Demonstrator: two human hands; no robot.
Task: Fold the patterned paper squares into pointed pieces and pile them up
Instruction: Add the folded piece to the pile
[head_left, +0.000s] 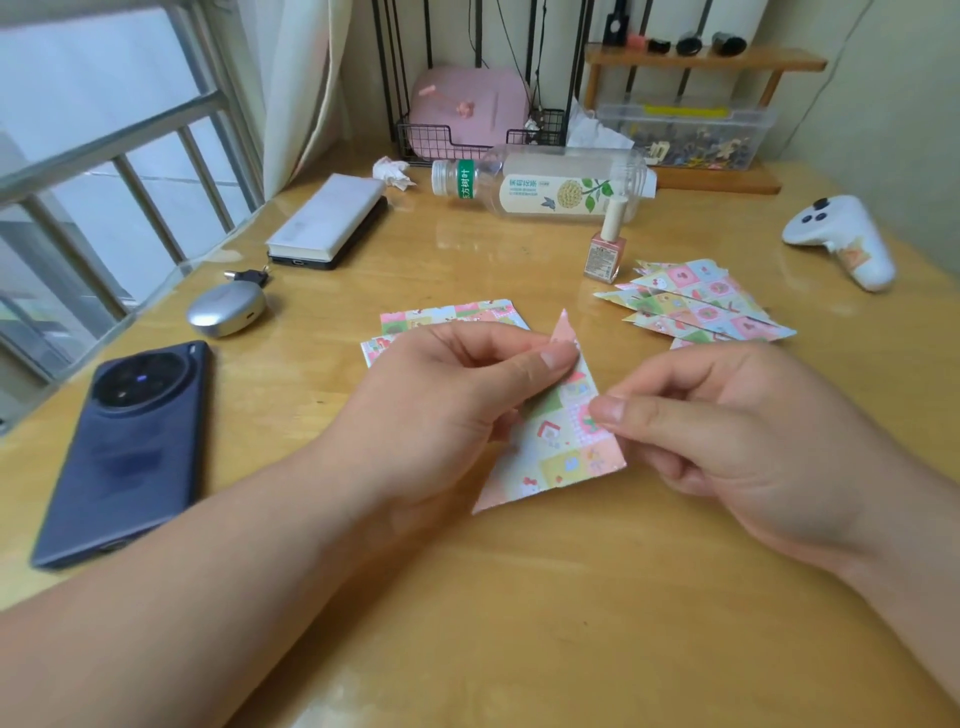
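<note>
Just above the worktop (519, 597), the left grip (447, 395) pinched the patterned paper square (556, 452) near its top point, the right grip (727, 431) its right edge. Light, floppy and crease-prone, it seemed best held by edges and corners.

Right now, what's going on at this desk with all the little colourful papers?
A person is folding a patterned paper square, held just above the wooden table. The left hand pinches it near its upper point and the right hand pinches its right edge. A pile of folded pointed pieces lies beyond the right hand, beside a nail polish bottle. A few flat squares wait behind the left hand.
</note>
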